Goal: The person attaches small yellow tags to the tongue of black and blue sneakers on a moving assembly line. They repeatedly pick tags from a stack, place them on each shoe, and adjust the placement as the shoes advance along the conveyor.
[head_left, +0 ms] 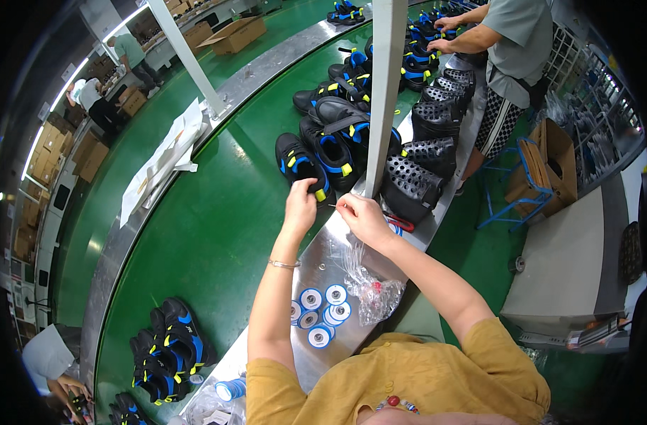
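A black shoe with blue and yellow trim (295, 157) lies at the near end of a row of similar shoes on the green surface. My left hand (301, 209) is closed at the collar of this shoe, by its yellow heel tab. Just right of it, my right hand (362, 218) pinches something thin and small, too fine to name. Beyond the right hand stand black perforated shoe forms (410, 185), and a red-handled tool (400, 223) lies by them. Several round white discs with blue rims (310, 299) rest on the metal ledge below my hands.
A pale post (381, 106) rises just past my right hand. A clear plastic bag (377, 294) lies on the ledge. More shoes (171, 350) sit at lower left. At upper right, a co-worker's hands (444, 44) reach over shoes. A white sheet (164, 166) drapes the far metal rim.
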Tool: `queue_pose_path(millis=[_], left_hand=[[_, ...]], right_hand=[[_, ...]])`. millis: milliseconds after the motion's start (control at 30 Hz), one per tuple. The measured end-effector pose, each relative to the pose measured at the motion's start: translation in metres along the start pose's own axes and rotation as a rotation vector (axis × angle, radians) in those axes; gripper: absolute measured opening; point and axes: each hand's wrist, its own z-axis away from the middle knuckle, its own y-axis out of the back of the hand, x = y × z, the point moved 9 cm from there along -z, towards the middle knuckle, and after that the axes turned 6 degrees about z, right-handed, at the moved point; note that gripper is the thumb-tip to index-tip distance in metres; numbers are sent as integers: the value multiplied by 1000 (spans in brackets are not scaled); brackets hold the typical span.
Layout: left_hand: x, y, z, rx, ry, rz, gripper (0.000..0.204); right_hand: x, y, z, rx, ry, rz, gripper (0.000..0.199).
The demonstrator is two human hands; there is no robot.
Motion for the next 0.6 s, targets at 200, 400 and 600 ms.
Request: queue_pose_path(millis=[200,400,600], left_hand=[[-23,49,53,320,203,185,25],[-41,19,85,187,642,909,14],[-45,23,88,189,663,910,17]], right_hand=[[-10,-19,0,5,148,124,7],[-22,-43,-5,-2,167,159,8],[-38,-53,-8,-38,211,202,8]])
